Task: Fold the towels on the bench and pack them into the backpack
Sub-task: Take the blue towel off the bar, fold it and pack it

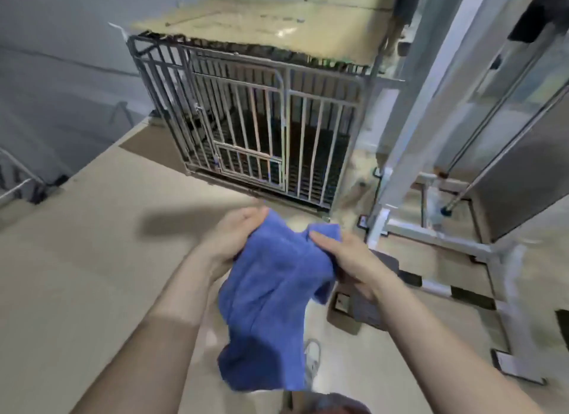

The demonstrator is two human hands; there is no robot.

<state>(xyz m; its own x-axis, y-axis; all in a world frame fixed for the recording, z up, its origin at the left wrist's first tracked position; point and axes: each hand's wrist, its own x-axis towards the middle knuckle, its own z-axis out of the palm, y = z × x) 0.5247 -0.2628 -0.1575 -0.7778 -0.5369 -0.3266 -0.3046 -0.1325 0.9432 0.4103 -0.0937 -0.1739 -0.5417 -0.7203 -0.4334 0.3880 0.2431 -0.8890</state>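
Towel (271, 306) hangs in air over the floor (92, 275), lower hem nearest the body, long axis vertical, dropping straight below both grips. Left hand (234, 238) bunches the upper left corner, fingers curled round the cloth. Right hand (348, 259) pinches the upper right corner, thumb on top. Top edge slack between them; both hands equally near. No tabletop under it. Cage (261, 121) beyond.

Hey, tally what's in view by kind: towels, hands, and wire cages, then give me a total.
blue towel: 1
hands gripping it: 2 (left hand, right hand)
wire cage: 1
Total: 4
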